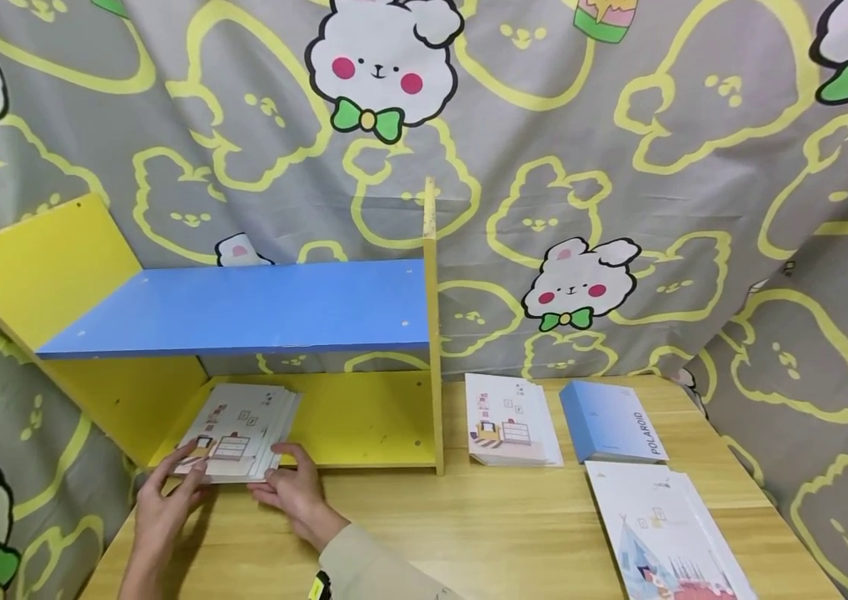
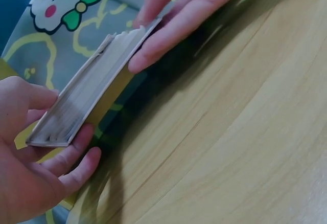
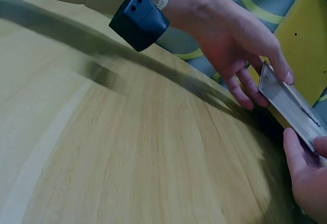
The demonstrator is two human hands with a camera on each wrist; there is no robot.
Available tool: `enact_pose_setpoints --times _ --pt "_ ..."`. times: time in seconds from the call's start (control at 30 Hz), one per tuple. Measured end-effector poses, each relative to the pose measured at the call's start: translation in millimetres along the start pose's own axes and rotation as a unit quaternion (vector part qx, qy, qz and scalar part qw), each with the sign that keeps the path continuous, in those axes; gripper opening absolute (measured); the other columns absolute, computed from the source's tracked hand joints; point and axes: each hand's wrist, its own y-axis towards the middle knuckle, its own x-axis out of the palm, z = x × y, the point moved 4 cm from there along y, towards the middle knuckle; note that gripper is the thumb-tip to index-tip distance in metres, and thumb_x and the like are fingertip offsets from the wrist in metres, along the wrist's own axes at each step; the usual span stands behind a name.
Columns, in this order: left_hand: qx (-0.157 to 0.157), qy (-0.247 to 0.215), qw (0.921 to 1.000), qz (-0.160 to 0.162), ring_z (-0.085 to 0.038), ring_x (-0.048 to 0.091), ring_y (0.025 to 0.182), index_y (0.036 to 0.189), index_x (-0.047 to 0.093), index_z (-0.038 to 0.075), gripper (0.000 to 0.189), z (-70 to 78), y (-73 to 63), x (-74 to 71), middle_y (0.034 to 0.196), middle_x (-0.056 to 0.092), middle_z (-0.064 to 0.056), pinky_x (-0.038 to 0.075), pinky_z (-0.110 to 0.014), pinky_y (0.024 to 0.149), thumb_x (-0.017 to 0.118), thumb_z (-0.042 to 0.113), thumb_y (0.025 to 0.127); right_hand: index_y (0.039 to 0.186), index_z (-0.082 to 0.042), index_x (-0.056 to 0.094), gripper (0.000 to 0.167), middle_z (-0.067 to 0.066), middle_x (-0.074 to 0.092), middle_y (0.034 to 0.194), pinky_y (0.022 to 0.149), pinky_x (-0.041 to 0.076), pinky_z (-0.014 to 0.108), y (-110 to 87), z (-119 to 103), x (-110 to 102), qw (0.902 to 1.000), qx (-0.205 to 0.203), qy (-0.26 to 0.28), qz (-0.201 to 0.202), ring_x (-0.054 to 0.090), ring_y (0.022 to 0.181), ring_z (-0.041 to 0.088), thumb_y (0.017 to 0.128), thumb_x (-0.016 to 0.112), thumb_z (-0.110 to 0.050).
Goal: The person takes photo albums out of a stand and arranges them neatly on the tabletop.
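A white illustrated booklet stack (image 1: 232, 429), its top cover drawn with a room and furniture, lies at the front left of the yellow and blue shelf's lower board. My left hand (image 1: 163, 504) grips its near left corner, thumb above and fingers beneath in the left wrist view. On the near right corner, my right hand (image 1: 296, 493) pinches it between thumb and fingers. The page edges (image 2: 87, 93) face me, held between both hands and tilted in that view. The right wrist view shows my right thumb (image 3: 280, 65) on top of the stack.
The shelf has a blue middle board (image 1: 259, 308) and a yellow upright (image 1: 431, 333) on the right. Right of it on the wooden table (image 1: 409, 533) are another white booklet stack (image 1: 510, 421), a blue POLAROID box (image 1: 611, 421) and a tent-picture booklet (image 1: 664, 533). Patterned cloth (image 1: 514, 208) hangs behind.
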Motion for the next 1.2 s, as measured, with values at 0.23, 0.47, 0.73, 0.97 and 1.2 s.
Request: enact_pose_setpoints --times 0.23,0.47,0.73,0.97,1.2 --pt "0.0 -0.054 0.9985 0.012 0.002 0.065 0.079 0.149 0.052 0.006 0.056 -1.5 -2.2 -3.7 0.146 0.037 -0.005 0.059 -0.018 0.07 0.072 0.018 0.098 0.127 -0.009 0.062 0.046 0.018 0.069 0.094 0.08 0.063 0.044 -0.7 0.0 1.0 0.9998 -0.002 -0.006 0.018 0.073 0.088 0.04 0.09 0.056 0.019" --pt "-0.016 -0.069 0.9975 0.011 0.002 0.065 0.079 0.151 0.05 0.006 0.059 -2.6 -2.4 -5.0 0.156 0.027 -0.012 0.059 -0.018 0.072 0.073 0.014 0.097 0.12 -0.009 0.065 0.047 0.018 0.068 0.091 0.076 0.064 0.04 -3.6 -5.8 -1.6 0.9991 0.001 -0.017 0.039 0.073 0.085 0.039 0.084 0.06 0.022" --pt "-0.018 -0.088 0.9957 0.024 0.002 0.065 0.078 0.148 0.052 0.002 0.057 -3.8 -12.0 -5.0 0.155 0.027 -0.013 0.06 -0.018 0.069 0.074 0.009 0.095 0.116 -0.011 0.068 0.049 0.015 0.068 0.089 0.075 0.064 0.039 -8.5 -4.8 -6.5 0.9983 0.013 -0.032 0.047 0.073 0.079 0.033 0.082 0.062 0.023" --pt "0.017 -0.108 0.994 0.01 -0.001 0.066 0.08 0.145 0.055 0.001 0.053 -0.3 -21.0 -1.9 0.143 0.038 -0.005 0.06 -0.02 0.071 0.073 0.009 0.096 0.115 -0.011 0.069 0.051 0.017 0.066 0.09 0.073 0.064 0.038 -11.0 -9.0 -11.9 0.9986 0.005 -0.03 0.043 0.072 0.076 0.029 0.079 0.062 0.024" --pt "0.084 -0.121 0.9887 -0.026 -0.003 0.067 0.083 0.143 0.054 -0.004 0.047 2.0 -30.7 -6.3 0.131 0.046 0.003 0.061 -0.021 0.072 0.067 0.005 0.099 0.114 -0.012 0.07 0.052 0.018 0.064 0.092 0.072 0.064 0.035 -19.5 -11.9 -16.2 0.9991 0.0 -0.03 0.03 0.069 0.074 0.025 0.078 0.061 0.024"
